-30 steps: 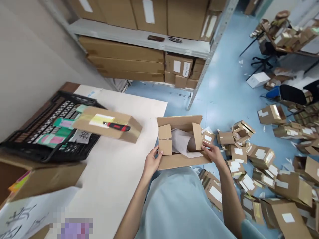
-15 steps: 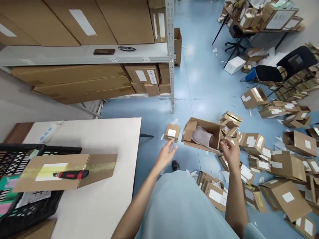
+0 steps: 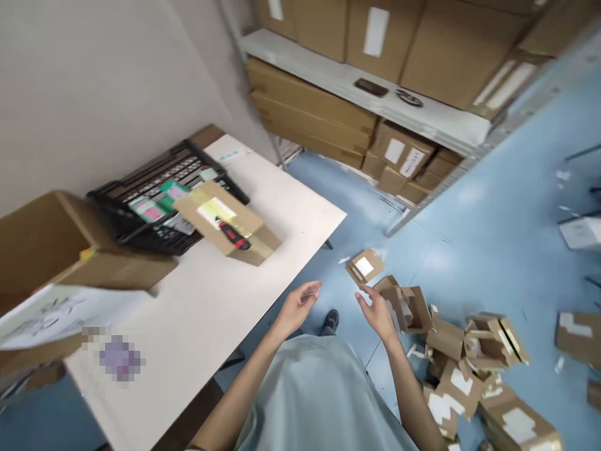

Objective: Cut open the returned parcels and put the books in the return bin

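My left hand (image 3: 295, 308) is in the air beside the white table's (image 3: 300, 250) edge, holding nothing, its fingers bent and apart. Opposite it, my right hand (image 3: 376, 313) is also empty, with thumb and fingers spread. In view, the right hand overlaps the near side of an open cardboard box (image 3: 417, 307) with grey-white wrapping inside. Beyond the hands, a small carton (image 3: 365, 266) with a white label lies on the floor. On the table, a red and black box cutter (image 3: 233, 234) rests on a closed, taped carton (image 3: 265, 244).
A black plastic crate (image 3: 136, 241) with green and pink packs stands at the table's back. Left of it is a large open carton (image 3: 131, 269). Metal shelving (image 3: 436, 122) with cartons stands ahead. Opened cartons (image 3: 462, 382) lie scattered on the floor to the right.
My view has swung left towards the table. My right hand has moved from the open box's right edge towards my left hand. The box cutter stays on its carton.
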